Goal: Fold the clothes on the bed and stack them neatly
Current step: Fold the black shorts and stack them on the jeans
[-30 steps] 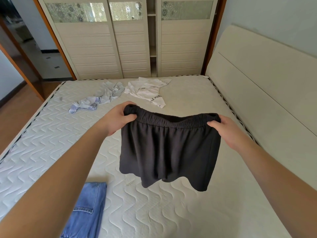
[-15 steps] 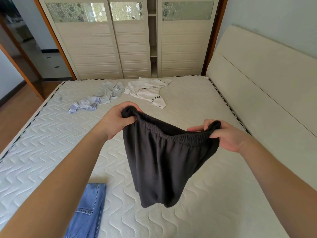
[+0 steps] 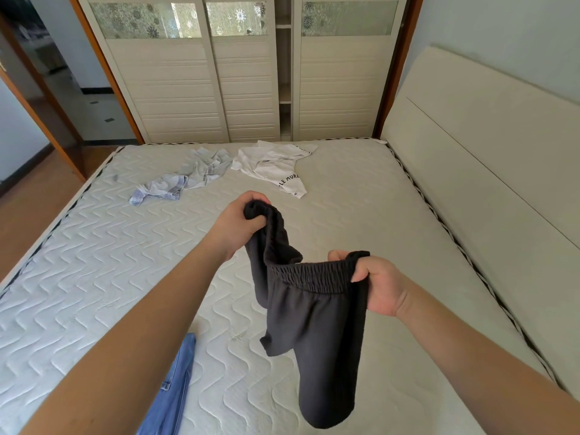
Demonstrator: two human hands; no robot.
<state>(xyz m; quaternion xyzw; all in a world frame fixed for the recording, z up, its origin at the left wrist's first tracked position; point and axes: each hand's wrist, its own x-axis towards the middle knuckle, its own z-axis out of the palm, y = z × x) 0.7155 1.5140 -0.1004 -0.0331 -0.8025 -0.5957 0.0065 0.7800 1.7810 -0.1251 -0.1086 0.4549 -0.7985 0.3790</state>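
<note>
We hold a pair of black shorts [image 3: 314,315] in the air above the bed [image 3: 361,196], near the middle of the frame. Our left hand [image 3: 238,224] grips one end of the elastic waistband, fingers curled round the bunched cloth, higher and further from us. Our right hand [image 3: 376,284] pinches the other end of the waistband, lower and closer, right of centre. The two hands are apart, with the waistband slack and folded between them; the legs of the shorts hang down below the right hand, clear of the mattress as far as we can tell.

On the mattress, toward the upper middle of the frame, lie a crumpled white T-shirt [image 3: 276,167] with black lettering and, to its left, a rumpled pale blue checked shirt [image 3: 182,180]. At the lower left edge, blue jeans [image 3: 172,390] lie partly under our left forearm. The quilted surface between these garments and the hands is open. A cream headboard [image 3: 489,171] bounds the bed on the right; a wardrobe [image 3: 244,70] stands beyond the far edge.
</note>
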